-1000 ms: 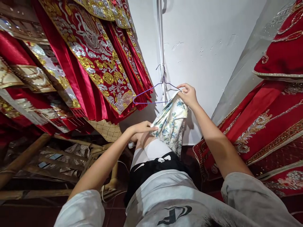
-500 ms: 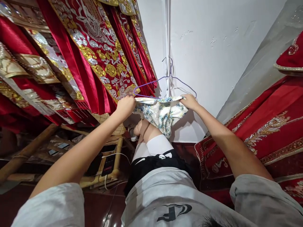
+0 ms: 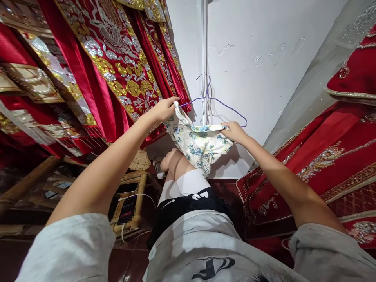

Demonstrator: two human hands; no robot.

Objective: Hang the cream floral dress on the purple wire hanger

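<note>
White underpants with a blue and yellow floral print hang stretched between my hands. My left hand is closed on the waistband's left end, which it lifts against the left arm of a purple wire hanger. On the other side my right hand pinches the waistband's right end, beside the hanger's lower right corner. The hanger hangs by its hook at a white pole. Cloth and fingers hide the hanger's lower bar and its left corner.
Red costumes with gold and silver embroidery hang at the left. More red beaded garments are at the right. A white wall stands ahead. A phone with a white cable lies on a bamboo stool at the lower left.
My left hand has risen and pulled the waistband's left end up to the hanger's arm, so the waistband now slants. My right hand stays gripped on its end. The view has shifted slightly.
</note>
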